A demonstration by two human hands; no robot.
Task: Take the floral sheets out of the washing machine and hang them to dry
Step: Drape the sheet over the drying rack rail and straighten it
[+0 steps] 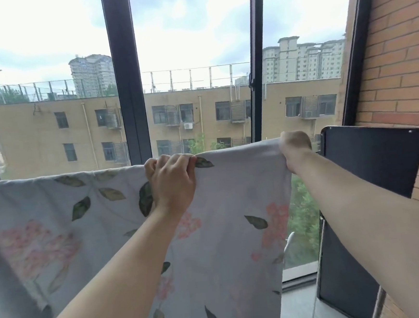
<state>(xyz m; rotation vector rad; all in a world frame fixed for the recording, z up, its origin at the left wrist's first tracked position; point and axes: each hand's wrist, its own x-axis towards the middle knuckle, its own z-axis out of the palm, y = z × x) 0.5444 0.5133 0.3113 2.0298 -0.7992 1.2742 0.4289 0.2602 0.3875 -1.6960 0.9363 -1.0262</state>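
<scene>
Behind, a window (128, 90) shows buildings (200, 114); a brick wall (402, 68) and black panel (374, 166) stand at right. The sheet (234, 232) hangs across the lower glass, hiding it. Your left hand (173, 184) and right hand (295, 149) clamp their fingers on its top edge.

Enclosed home balcony, upper storey. Dark-framed windows (128, 90) span frame; brick wall (397, 68) at right; floral sheet (234, 232) draped across lower half. Beyond glass: beige block (206, 131) at centre, high-rise towers (303, 61) above its roofline.
</scene>
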